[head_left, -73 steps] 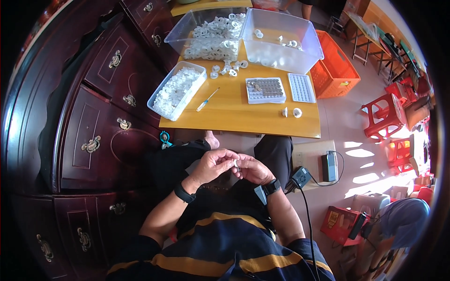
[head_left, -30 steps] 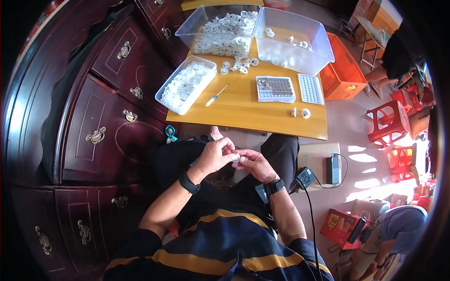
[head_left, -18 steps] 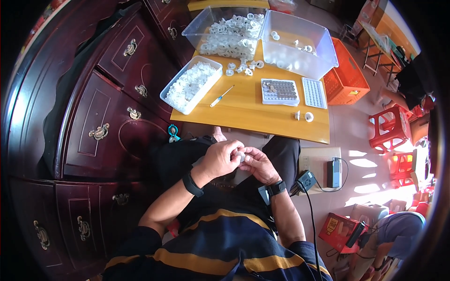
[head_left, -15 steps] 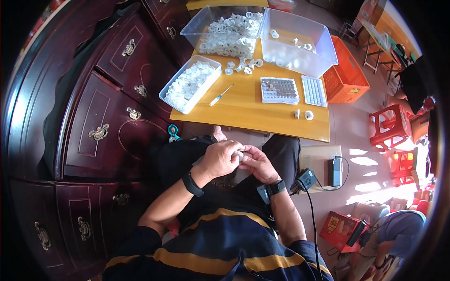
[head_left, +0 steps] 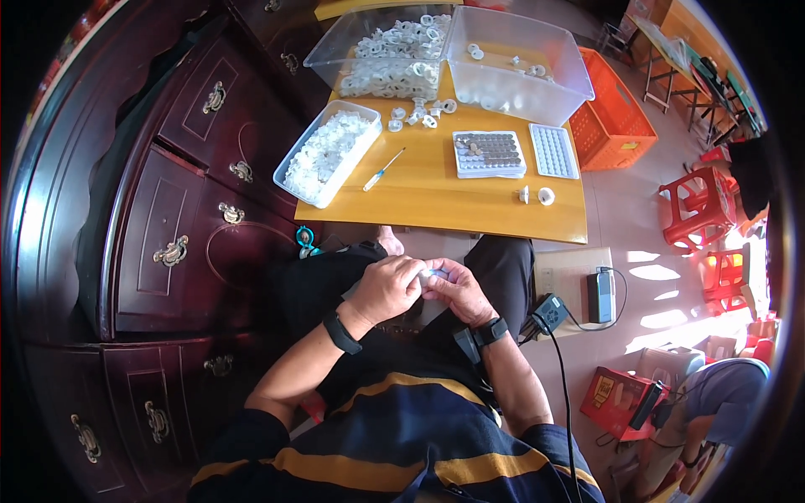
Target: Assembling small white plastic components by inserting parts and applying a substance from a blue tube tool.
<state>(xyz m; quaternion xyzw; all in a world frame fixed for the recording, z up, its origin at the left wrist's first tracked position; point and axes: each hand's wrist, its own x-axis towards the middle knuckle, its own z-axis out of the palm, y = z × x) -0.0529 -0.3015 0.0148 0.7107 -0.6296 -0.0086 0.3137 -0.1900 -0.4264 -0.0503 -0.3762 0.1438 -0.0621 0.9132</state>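
Over my lap my two hands meet around a small whitish piece (head_left: 430, 274), mostly hidden by the fingers. My left hand (head_left: 386, 288) is closed with its fingertips against the piece. My right hand (head_left: 459, 291) pinches it from the other side between thumb and fingers. On the yellow table (head_left: 419, 210) in front lie a thin screwdriver (head_left: 383, 171) and two round white plastic parts (head_left: 546, 196). A white tray (head_left: 490, 175) of small round metal discs is behind those parts, beside a pale dimpled tray (head_left: 553, 151).
A white tub (head_left: 356, 163) of translucent pieces stands at the table's left. Behind are a clear bin (head_left: 323, 48) full of white rings and another bin (head_left: 537, 105) with few parts. Dark drawers (head_left: 184, 243) flank my left; an orange crate (head_left: 616, 126) and cable (head_left: 563, 394) are right.
The hands stay together on the small piece, with slight shifts of the fingers; a bluish-white bit now shows between them. The whole view has shifted slightly, moving the table up and left.
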